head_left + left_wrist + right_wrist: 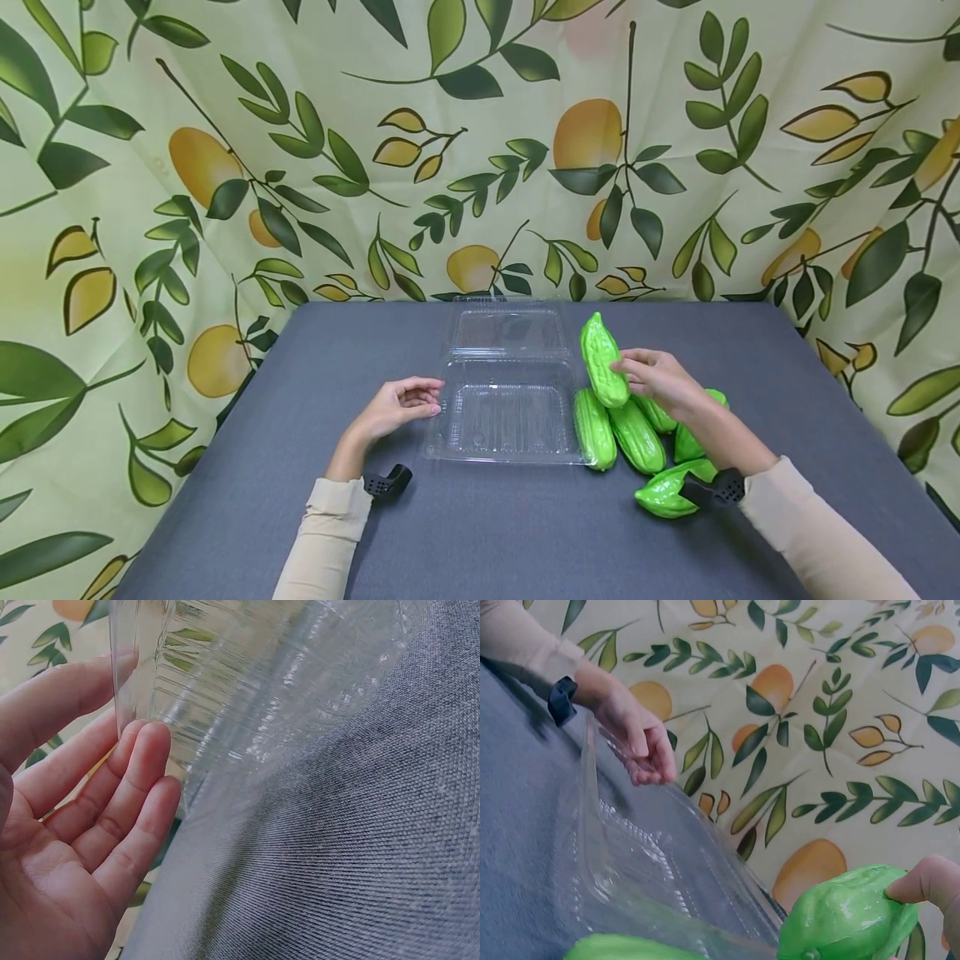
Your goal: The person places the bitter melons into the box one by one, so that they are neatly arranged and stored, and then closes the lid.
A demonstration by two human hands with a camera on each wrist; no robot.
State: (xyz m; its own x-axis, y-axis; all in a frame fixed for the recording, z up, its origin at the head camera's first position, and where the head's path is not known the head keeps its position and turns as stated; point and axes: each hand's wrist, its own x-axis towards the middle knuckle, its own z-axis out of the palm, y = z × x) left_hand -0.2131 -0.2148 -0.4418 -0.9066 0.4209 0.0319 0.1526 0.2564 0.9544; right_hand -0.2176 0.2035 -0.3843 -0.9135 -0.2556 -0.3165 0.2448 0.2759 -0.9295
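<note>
In the head view my right hand pinches a bright green bitter melon by its side. It is raised and tilted, tip up, beside the right rim of a clear plastic clamshell box. The right wrist view shows the thumb pressed on the glossy, bumpy melon. At the box's left rim is my left hand, its loosely bent fingertips touching the thin edge. Up close, the left wrist view shows thumb and fingers spread apart at the clear wall.
Several more green bitter melons lie in a group right of the box, under my right forearm. The box lid lies folded back behind its base. Grey cloth covers the table, and a leaf-and-fruit printed curtain hangs at the back.
</note>
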